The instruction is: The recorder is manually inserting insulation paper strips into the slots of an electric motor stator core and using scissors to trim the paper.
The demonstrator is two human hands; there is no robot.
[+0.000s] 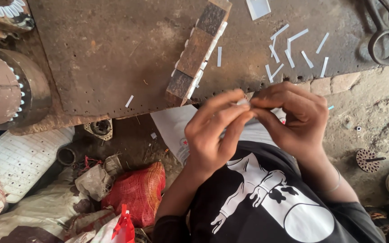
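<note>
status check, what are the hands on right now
Left hand and right hand together, pinching a small white strip at the fingertips. More white strips lie loose on the rusty metal table. Nothing blocking the hands.

A rusty metal table (pixel 113 49), pitted and brown, carries the things. Directly on it lies a long rusted laminated block (pixel 197 49) set at a slant, with white paper strips tucked along one side. To its right, short white paper strips (pixel 293 51) lie scattered, one larger white sheet (pixel 258 7) at the top edge. Dark iron scissors (pixel 386 36), perhaps shears, rest in the far right corner. One stray strip (pixel 129 101) lies near the front edge.
</note>
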